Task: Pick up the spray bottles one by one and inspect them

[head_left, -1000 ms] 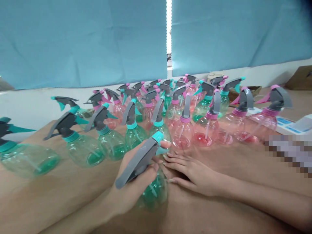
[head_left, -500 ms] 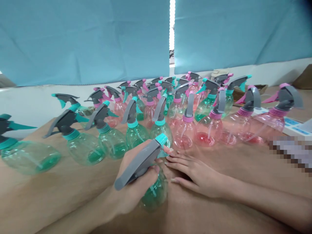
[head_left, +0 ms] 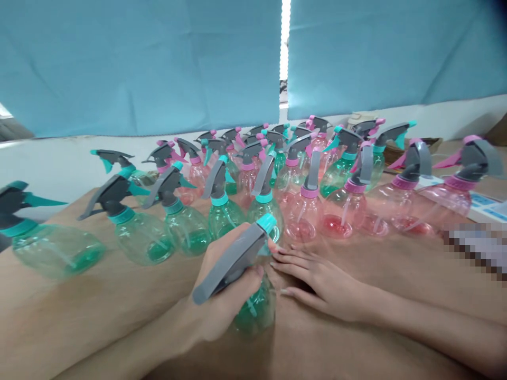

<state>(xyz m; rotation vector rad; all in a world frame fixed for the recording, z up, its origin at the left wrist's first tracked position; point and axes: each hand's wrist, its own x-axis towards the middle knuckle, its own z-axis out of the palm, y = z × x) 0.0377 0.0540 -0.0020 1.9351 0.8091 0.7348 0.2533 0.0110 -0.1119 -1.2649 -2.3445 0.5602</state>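
My left hand (head_left: 225, 295) is wrapped round the neck of a green spray bottle (head_left: 257, 311) that has a grey trigger head and a teal nozzle. The bottle stands on the brown table (head_left: 317, 348), its nozzle pointing away and to the right. My right hand (head_left: 312, 277) lies flat on the table just right of the bottle, fingers stretched toward it, holding nothing. Right behind the hands stand a green spray bottle (head_left: 267, 214) and a pink spray bottle (head_left: 303, 216), part of a front row.
Several more green and pink spray bottles crowd the table behind, among them a green one (head_left: 59, 248) at far left and a pink one (head_left: 451, 200) at right. A pixelated patch (head_left: 479, 245) lies at the right edge. Blue curtains (head_left: 138, 63) hang behind.
The whole view has shifted slightly, so things sit a little further right. My left hand keeps its grip on the spray bottle, and my right hand stays flat on the table.
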